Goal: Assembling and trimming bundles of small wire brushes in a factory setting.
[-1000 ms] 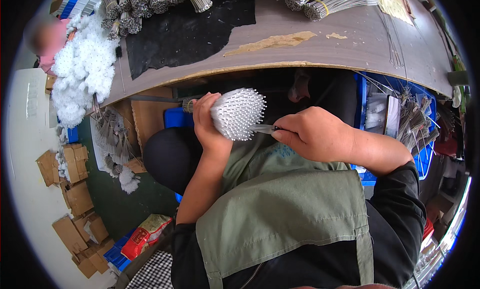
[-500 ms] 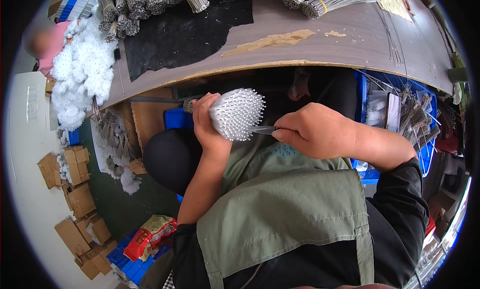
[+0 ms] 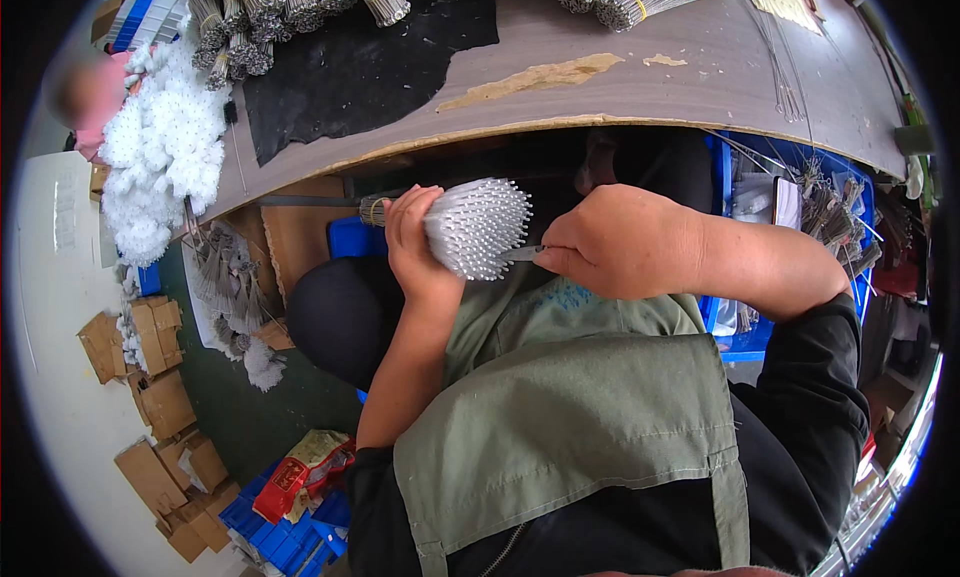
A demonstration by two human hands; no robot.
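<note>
My left hand (image 3: 410, 239) is wrapped round a bundle of thin white-bristled wire brushes (image 3: 478, 227), just behind their heads. The packed heads form a dome of pale dots facing right, and the banded wire stems (image 3: 374, 210) stick out left of the hand. In my right hand (image 3: 610, 245) a slim metal tool (image 3: 524, 253) is pinched between thumb and forefinger. Its front end meets the lower right side of the dome; most of the tool is hidden, so its exact kind cannot be made out. Both hands are over my lap, below the table edge.
Across the front runs a table (image 3: 560, 102) bearing a black sheet (image 3: 370, 77), wire bundles (image 3: 650, 2) and a heap of white brushes (image 3: 165, 142). A blue crate (image 3: 740, 347) of wire pieces stands at right. Cardboard boxes (image 3: 165, 402) lie at left; a person (image 3: 90, 97) is at far left.
My right hand has moved slightly up and left, taking the metal tool further against the brush heads. The left hand keeps its hold on the bundle, which has barely shifted.
</note>
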